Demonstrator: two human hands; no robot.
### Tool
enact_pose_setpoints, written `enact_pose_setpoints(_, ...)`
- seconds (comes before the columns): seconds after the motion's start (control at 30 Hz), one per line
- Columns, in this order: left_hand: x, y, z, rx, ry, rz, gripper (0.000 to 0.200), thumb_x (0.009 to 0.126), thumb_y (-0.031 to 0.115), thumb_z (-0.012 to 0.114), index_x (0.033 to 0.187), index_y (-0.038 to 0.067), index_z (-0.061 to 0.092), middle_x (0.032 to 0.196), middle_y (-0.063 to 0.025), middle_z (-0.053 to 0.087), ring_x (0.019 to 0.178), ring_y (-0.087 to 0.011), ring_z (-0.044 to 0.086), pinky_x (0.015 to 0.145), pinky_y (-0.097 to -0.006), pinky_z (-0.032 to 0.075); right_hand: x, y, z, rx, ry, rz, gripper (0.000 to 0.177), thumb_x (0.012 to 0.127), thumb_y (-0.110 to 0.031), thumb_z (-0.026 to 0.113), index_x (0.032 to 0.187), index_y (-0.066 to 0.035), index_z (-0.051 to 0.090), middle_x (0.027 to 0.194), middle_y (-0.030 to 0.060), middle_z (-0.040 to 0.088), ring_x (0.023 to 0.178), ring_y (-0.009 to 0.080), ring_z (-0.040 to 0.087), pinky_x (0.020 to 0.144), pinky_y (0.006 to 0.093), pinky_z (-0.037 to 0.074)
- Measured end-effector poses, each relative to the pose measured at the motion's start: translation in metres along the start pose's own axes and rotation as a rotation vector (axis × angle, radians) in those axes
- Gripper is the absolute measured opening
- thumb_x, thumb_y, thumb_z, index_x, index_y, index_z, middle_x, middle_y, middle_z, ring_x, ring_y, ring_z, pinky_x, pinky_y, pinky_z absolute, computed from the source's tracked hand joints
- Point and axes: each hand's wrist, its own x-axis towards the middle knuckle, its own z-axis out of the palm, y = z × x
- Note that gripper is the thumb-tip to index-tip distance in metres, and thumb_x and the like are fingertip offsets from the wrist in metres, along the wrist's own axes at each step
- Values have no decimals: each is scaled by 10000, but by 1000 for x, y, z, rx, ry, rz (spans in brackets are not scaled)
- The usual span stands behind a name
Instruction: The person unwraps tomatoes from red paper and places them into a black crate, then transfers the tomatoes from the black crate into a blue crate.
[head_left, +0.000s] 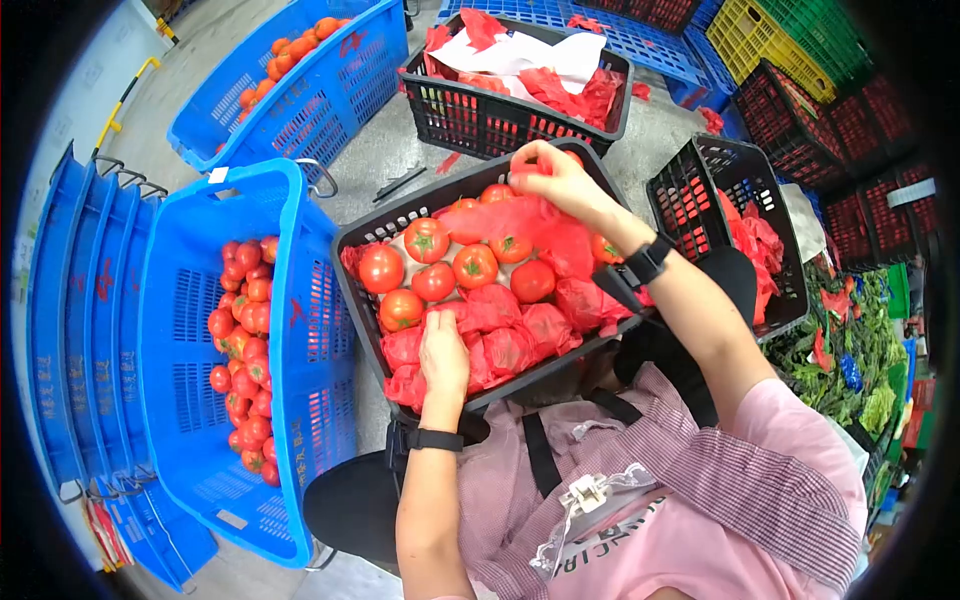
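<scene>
A black crate (365,345) sits in front of me, holding bare tomatoes (475,266) toward the far side and red-wrapped bundles (505,350) along the near side. My right hand (560,185) is over the crate's far right part, fingers closed in a pinch on a thin red wrapping sheet (535,222). That sheet drapes across several tomatoes. My left hand (443,355) is low at the crate's near left, its fingers bent together against the red wrapping beside a tomato (401,309). Its fingertips are partly hidden.
To the left stands a tall blue crate (290,200) with loose tomatoes (245,350); another blue crate (300,110) of tomatoes is behind. Black crates with red wrappings stand at the back (500,125) and right (700,150). Leafy greens (840,370) lie far right.
</scene>
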Motion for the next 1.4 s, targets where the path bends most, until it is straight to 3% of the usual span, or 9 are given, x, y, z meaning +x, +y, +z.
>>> enact_pose_setpoints(0.2,-18,28,-23,-83,-180,124,129,741,-62,472,848,-6,520,846,-234,544,825,-442,550,703,-507,447,-64,47,53,-1131,-773,-480,671,645,-378,729,1254,-174,534,665,97,615,584,275,618,510,401,468)
enact_pose_setpoints(0.47,3,-15,-64,-414,309,-343,63,784,-40,570,839,-10,556,669,-102,566,579,-198,552,570,-329,459,-70,95,70,-969,-590,-928,98,803,-187,487,827,-104,533,813,52,541,778,217,586,597,364,484)
enact_pose_setpoints(0.63,13,-28,-90,-321,262,-130,106,837,-11,546,940,2,563,690,-55,579,626,-173,576,629,-302,477,-54,98,61,-515,-203,-443,204,735,-36,555,936,-49,525,945,197,519,895,396,547,745,418,492)
enact_pose_setpoints(0.77,15,-9,-110,-578,-114,-504,158,846,9,530,1002,4,555,767,-118,617,714,-243,613,705,-338,482,-49,85,36,-128,-407,44,139,875,-168,586,947,-51,572,903,69,595,903,171,574,768,332,465)
enact_pose_setpoints(0.87,4,-11,-101,125,-101,-451,369,849,253,612,1116,13,525,940,-251,636,935,-385,612,785,-435,477,-40,50,4,318,-142,156,212,865,-237,645,1000,-78,611,945,-4,608,900,92,548,813,262,442)
enact_pose_setpoints(1.0,-8,-18,-80,401,-431,-333,724,735,360,713,1298,8,424,890,-225,656,851,-376,642,738,-443,510,-28,-6,-72,-761,304,-193,331,747,-371,715,945,-113,654,829,70,671,780,209,655,682,324,505)
enact_pose_setpoints(1.13,-5,-27,-56,566,-380,-431,286,851,179,540,1049,-26,564,888,-197,671,869,-320,662,753,-399,530,-49,22,-55,-1339,-291,-32,469,621,-513,727,837,-104,649,724,101,656,682,274,658,585,395,512)
enact_pose_setpoints(1.3,-1,-22,-51,620,-323,-505,202,878,100,442,901,-5,613,869,-188,676,857,-311,669,738,-395,539,-63,86,-34,-1366,-374,-85,643,630,-569,706,1004,-66,566,715,77,628,657,259,639,539,393,484)
enact_pose_setpoints(1.4,-2,-22,-59,628,-380,-460,221,873,109,446,904,3,637,842,-171,679,832,-343,665,740,-408,538,-66,109,-43,-1204,-453,-638,401,755,-418,643,923,-61,572,811,85,597,715,264,628,572,385,489)
